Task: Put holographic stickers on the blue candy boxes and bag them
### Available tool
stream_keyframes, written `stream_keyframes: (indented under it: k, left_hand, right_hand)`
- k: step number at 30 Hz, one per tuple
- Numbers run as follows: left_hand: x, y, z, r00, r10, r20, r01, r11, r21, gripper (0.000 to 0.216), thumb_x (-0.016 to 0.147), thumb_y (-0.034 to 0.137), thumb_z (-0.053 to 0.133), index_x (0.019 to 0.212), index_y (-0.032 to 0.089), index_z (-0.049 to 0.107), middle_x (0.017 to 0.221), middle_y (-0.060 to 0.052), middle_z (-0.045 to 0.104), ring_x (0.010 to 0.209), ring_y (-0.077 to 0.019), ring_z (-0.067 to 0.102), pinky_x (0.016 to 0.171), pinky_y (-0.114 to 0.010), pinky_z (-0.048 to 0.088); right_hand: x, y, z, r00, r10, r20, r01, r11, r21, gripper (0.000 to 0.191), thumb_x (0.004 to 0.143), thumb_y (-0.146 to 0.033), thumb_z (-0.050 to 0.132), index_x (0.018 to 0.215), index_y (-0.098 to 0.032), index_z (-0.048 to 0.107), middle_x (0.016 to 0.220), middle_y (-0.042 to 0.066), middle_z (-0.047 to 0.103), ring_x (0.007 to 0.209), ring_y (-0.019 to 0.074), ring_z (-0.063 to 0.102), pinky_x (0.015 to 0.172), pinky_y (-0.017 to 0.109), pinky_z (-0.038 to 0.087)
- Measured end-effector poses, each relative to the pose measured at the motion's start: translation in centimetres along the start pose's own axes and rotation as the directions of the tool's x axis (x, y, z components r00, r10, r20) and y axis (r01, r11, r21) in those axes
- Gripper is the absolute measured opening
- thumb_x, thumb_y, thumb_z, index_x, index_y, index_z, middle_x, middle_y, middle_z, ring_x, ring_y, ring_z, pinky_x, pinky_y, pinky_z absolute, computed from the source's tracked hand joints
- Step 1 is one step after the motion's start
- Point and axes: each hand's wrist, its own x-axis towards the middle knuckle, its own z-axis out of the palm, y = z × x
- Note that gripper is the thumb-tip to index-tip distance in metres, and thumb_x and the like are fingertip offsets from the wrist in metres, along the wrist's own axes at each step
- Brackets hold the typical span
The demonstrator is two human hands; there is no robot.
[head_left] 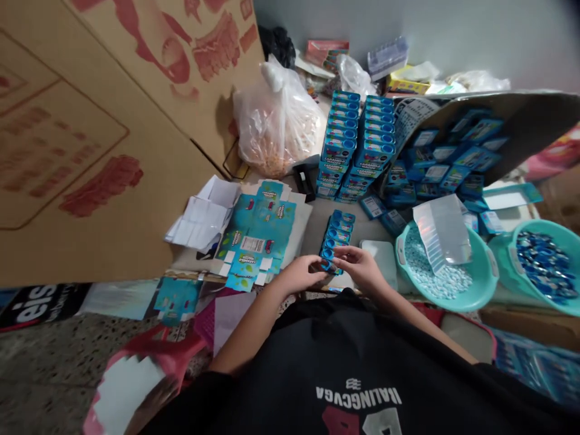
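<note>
My left hand [302,275] and my right hand [360,266] meet at the near end of a short row of small blue boxes [336,237] on the table. Both hands pinch the nearest small blue box [327,264] from either side, fingers curled round it. To the left of my hands lies a pile of flat unfolded blue cartons [258,232]. Behind the row stand two tall stacks of finished blue boxes [356,145].
A teal basin of white pellets [446,275] with a clear plastic bag in it sits right of my hands; a second teal basin [541,266] holds blue pieces. A large cardboard box [90,133] fills the left. A plastic bag [276,124] and loose blue boxes [446,160] lie behind.
</note>
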Motion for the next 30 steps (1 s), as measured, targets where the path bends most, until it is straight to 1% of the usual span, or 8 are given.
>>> stream_keyframes:
  k: [3, 7, 10, 14, 19, 24, 27, 30]
  left_hand:
    - [0.7, -1.0, -0.2, 0.999, 0.037, 0.022, -0.035, 0.997, -0.063, 0.030, 0.085, 0.043, 0.057, 0.087, 0.015, 0.067, 0.083, -0.005, 0.068, 0.079, -0.0177, 0.062, 0.074, -0.028, 0.049]
    - [1.3, -1.8, 0.1, 0.991, 0.091, -0.095, -0.102, 0.988, -0.113, 0.045, 0.080, 0.048, 0.066, 0.112, 0.017, 0.060, 0.115, -0.010, 0.062, 0.091, -0.0177, 0.060, 0.086, -0.032, 0.049]
    - [2.0, -1.5, 0.0, 0.988, 0.157, 0.009, -0.155, 0.982, -0.110, 0.055, 0.078, 0.049, 0.070, 0.122, 0.020, 0.057, 0.132, -0.013, 0.052, 0.097, -0.0182, 0.060, 0.091, -0.034, 0.048]
    - [3.0, -0.6, -0.6, 0.959, 0.142, 0.244, -0.112, 0.985, -0.133, 0.038, 0.081, 0.051, 0.064, 0.092, 0.015, 0.066, 0.089, -0.006, 0.066, 0.082, -0.0172, 0.061, 0.079, -0.030, 0.048]
    - [3.6, -0.4, -0.9, 0.977, 0.097, 0.188, -0.091, 0.995, -0.038, 0.037, 0.080, 0.052, 0.063, 0.080, 0.014, 0.066, 0.069, -0.001, 0.063, 0.067, -0.0150, 0.057, 0.067, -0.027, 0.045]
    - [3.3, -0.7, -1.3, 0.974, 0.063, 0.217, -0.083, 0.993, 0.088, 0.040, 0.081, 0.053, 0.060, 0.085, 0.015, 0.072, 0.069, -0.002, 0.065, 0.063, -0.0146, 0.055, 0.058, -0.025, 0.041]
    - [3.2, -1.0, -1.8, 0.974, 0.049, 0.221, -0.080, 0.988, 0.134, 0.040, 0.081, 0.052, 0.059, 0.087, 0.015, 0.073, 0.068, -0.002, 0.065, 0.059, -0.0131, 0.052, 0.056, -0.024, 0.039]
    - [3.3, -1.4, -2.3, 0.972, 0.004, 0.235, -0.041, 0.987, 0.153, 0.043, 0.081, 0.055, 0.059, 0.088, 0.015, 0.073, 0.068, -0.002, 0.066, 0.056, -0.0126, 0.052, 0.054, -0.024, 0.039]
  right_hand:
    - [-0.6, 0.5, 0.7, 0.994, -0.026, -0.110, 0.037, 0.994, 0.100, 0.045, 0.054, -0.038, 0.088, 0.091, -0.017, 0.070, 0.078, 0.003, 0.070, 0.073, 0.0166, 0.063, 0.075, 0.034, 0.053]
    - [-1.6, 1.1, 1.7, 0.978, -0.028, -0.206, 0.078, 0.967, 0.242, 0.047, 0.054, -0.038, 0.089, 0.092, -0.018, 0.069, 0.079, 0.002, 0.068, 0.075, 0.0167, 0.063, 0.076, 0.034, 0.052]
    - [-2.1, 1.3, 2.3, 0.979, -0.003, -0.202, 0.071, 0.941, 0.330, 0.048, 0.053, -0.039, 0.089, 0.092, -0.020, 0.069, 0.083, 0.003, 0.068, 0.079, 0.0177, 0.064, 0.079, 0.035, 0.053]
    - [-2.3, 1.6, 2.0, 0.973, 0.009, -0.229, 0.077, 0.927, 0.366, 0.047, 0.053, -0.038, 0.090, 0.092, -0.021, 0.070, 0.083, 0.002, 0.068, 0.081, 0.0170, 0.064, 0.081, 0.034, 0.052]
    - [-1.9, 2.2, 0.9, 0.965, -0.050, -0.259, 0.094, 0.983, 0.161, 0.046, 0.058, -0.043, 0.086, 0.094, -0.019, 0.070, 0.083, 0.002, 0.067, 0.080, 0.0168, 0.062, 0.079, 0.034, 0.052]
    - [-2.0, 2.5, 0.3, 0.993, -0.071, -0.098, 0.061, 0.993, -0.104, 0.051, 0.072, -0.054, 0.073, 0.110, -0.020, 0.069, 0.112, 0.009, 0.065, 0.096, 0.0205, 0.062, 0.075, 0.032, 0.053]
    - [-2.0, 3.1, 0.5, 0.997, 0.038, 0.071, -0.042, 0.998, 0.055, 0.057, 0.074, -0.063, 0.067, 0.111, -0.019, 0.068, 0.097, 0.007, 0.069, 0.086, 0.0195, 0.065, 0.070, 0.032, 0.053]
    - [-1.7, 3.8, 0.8, 0.998, 0.051, 0.034, -0.055, 0.992, 0.115, 0.055, 0.064, -0.062, 0.076, 0.093, -0.016, 0.071, 0.073, 0.002, 0.068, 0.067, 0.0153, 0.063, 0.067, 0.030, 0.051]
